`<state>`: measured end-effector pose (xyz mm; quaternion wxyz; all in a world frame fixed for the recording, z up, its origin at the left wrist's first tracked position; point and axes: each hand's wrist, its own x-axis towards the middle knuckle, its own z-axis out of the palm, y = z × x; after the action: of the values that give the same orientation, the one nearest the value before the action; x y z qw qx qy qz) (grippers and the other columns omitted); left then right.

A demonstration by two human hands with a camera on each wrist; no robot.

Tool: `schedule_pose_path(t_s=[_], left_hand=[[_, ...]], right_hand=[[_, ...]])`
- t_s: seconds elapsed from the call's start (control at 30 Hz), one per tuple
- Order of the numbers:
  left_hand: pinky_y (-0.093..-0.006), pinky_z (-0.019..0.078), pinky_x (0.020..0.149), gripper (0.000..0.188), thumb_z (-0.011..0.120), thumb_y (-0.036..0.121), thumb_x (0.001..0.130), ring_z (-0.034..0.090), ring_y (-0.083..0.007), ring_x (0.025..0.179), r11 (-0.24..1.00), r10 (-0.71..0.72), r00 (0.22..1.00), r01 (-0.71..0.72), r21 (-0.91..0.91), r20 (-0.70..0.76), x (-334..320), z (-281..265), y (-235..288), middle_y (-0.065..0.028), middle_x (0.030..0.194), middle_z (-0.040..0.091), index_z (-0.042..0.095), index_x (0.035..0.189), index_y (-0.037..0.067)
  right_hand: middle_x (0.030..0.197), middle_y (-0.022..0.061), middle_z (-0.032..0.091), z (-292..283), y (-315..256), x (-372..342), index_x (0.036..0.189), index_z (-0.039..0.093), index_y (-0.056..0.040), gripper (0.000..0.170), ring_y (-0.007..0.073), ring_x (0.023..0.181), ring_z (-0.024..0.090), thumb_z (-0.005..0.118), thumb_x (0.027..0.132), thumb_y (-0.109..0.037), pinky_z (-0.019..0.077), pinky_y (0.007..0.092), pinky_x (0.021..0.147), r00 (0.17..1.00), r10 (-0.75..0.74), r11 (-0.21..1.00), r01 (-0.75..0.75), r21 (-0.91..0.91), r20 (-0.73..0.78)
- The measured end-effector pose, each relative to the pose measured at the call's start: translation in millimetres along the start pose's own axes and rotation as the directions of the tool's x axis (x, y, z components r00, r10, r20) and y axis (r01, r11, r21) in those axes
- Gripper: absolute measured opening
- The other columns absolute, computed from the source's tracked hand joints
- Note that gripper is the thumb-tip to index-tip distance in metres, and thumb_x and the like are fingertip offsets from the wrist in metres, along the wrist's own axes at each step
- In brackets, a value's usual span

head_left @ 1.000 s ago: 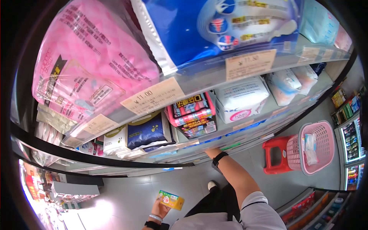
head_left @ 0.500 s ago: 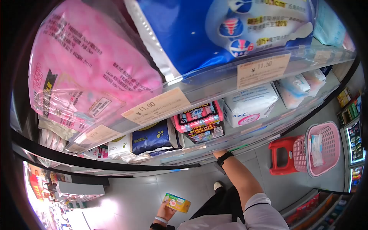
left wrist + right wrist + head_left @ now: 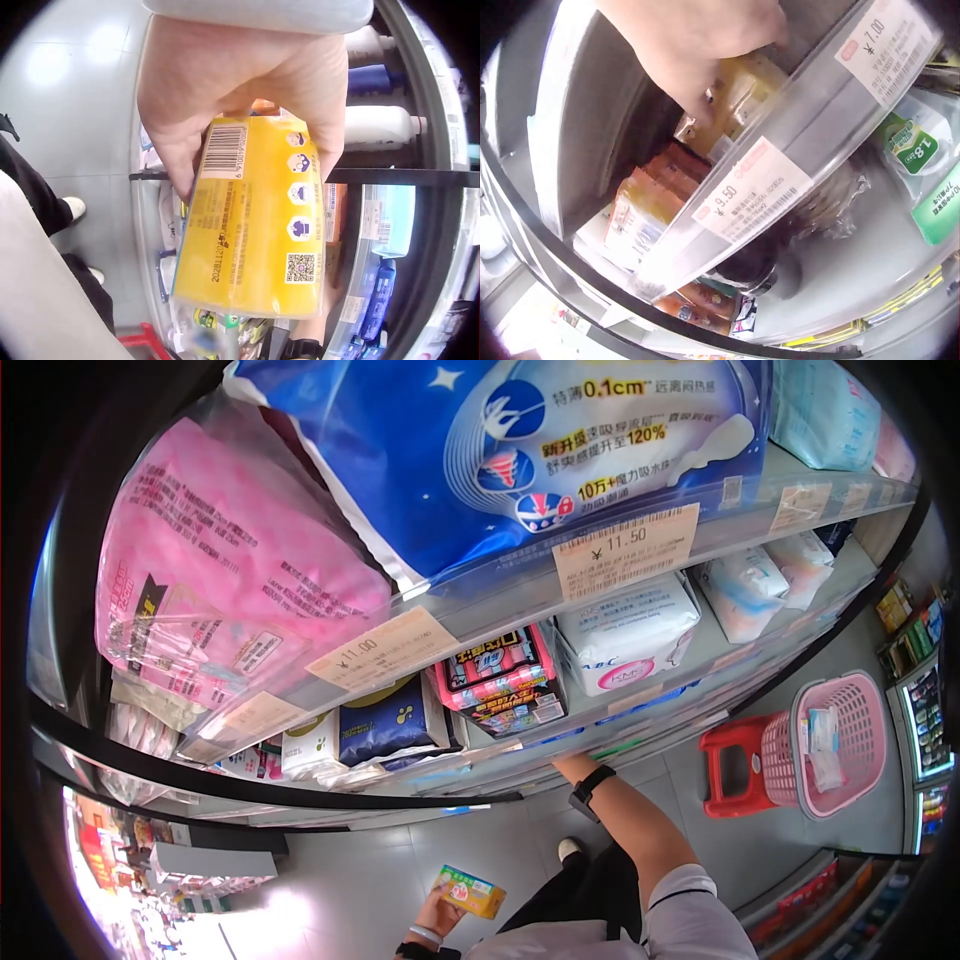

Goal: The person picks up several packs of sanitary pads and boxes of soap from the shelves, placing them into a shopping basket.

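My left hand [image 3: 436, 912] grips a yellow wrapped pack [image 3: 472, 892] with a green band, held low over the floor. In the left wrist view this pack's printed side, with a barcode and a QR code, faces the camera, thumb and fingers at its two sides. My right hand [image 3: 697, 52] reaches in behind a clear shelf lip in the right wrist view. Its thumb and fingers are around a shiny yellow packet [image 3: 739, 94], partly covered by the hand. Orange-topped packets [image 3: 656, 195] stand beside it. The head view shows this hand [image 3: 573, 767] largely hidden below the shelves.
A clear shelf edge with price tags [image 3: 626, 550] crosses close before me. Above it lie a pink pack [image 3: 240, 550] and a big blue pack [image 3: 400, 450]. White packs [image 3: 630, 625] sit one shelf lower. To the right, a pink basket [image 3: 780, 760] stands by a red stool [image 3: 722, 765].
The head view has shifted, so the shelf and packs sit differently in frame. My left hand still holds the yellow pack, and the right arm stays stretched toward the low shelf.
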<state>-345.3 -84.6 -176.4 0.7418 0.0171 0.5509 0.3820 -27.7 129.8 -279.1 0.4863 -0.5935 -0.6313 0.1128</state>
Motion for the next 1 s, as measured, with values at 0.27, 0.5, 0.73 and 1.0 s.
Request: schedule_pose_path(t_s=[0.27, 0.5, 0.73, 1.0], left_hand=[[-0.0393, 0.0468, 0.088, 0.040, 0.056, 0.021, 0.082, 0.056, -0.0270, 0.103, 1.000, -0.004, 0.997, 0.002, 0.031, 0.081, 4, -1, -5, -0.0130, 0.111, 0.055, 0.040, 0.116, 0.005], [-0.0399, 0.0452, 0.090, 0.035, 0.056, 0.022, 0.082, 0.057, -0.0259, 0.102, 0.998, -0.030, 0.992, 0.023, 0.060, 0.124, 7, 11, -1, -0.0102, 0.108, 0.058, 0.045, 0.112, 0.006], [-0.0407, 0.0452, 0.090, 0.035, 0.056, 0.020, 0.083, 0.056, -0.0267, 0.103, 0.992, -0.070, 0.984, 0.051, 0.115, 0.162, 25, 21, -6, -0.0116, 0.109, 0.057, 0.045, 0.113, 0.006], [-0.0416, 0.0449, 0.089, 0.033, 0.056, 0.018, 0.082, 0.055, -0.0266, 0.103, 0.966, -0.157, 0.954, 0.094, 0.241, 0.257, 40, 62, -7, -0.0113, 0.110, 0.057, 0.048, 0.111, 0.006]], right_hand=[[0.108, 0.0153, 0.056, 1, 1, 32, 0.102, 0.058, -0.0053, 0.041, 0.0358, 0.102, 0.049, 0.070, 0.066, -0.022, 0.0384, 0.0433, 0.085, 1.000, 0.012, 0.999, -0.013, 0.042, 0.027], [0.110, 0.0154, 0.055, -10, -2, -1, 0.103, 0.057, -0.0054, 0.043, 0.0360, 0.104, 0.048, 0.072, 0.065, -0.021, 0.0385, 0.0429, 0.085, 0.998, 0.054, 0.996, -0.057, 0.073, 0.045], [0.109, 0.0142, 0.050, -84, -50, -30, 0.113, 0.045, -0.0028, 0.063, 0.0257, 0.099, 0.051, 0.076, 0.059, -0.010, 0.0383, 0.0332, 0.085, 0.924, 0.380, 0.871, -0.376, 0.317, 0.053], [0.103, 0.0117, 0.051, -175, -61, -119, 0.112, 0.045, 0.0009, 0.068, 0.0195, 0.094, 0.052, 0.081, 0.059, -0.021, 0.0424, 0.0302, 0.083, 0.789, 0.612, 0.777, -0.589, 0.221, -0.050]])
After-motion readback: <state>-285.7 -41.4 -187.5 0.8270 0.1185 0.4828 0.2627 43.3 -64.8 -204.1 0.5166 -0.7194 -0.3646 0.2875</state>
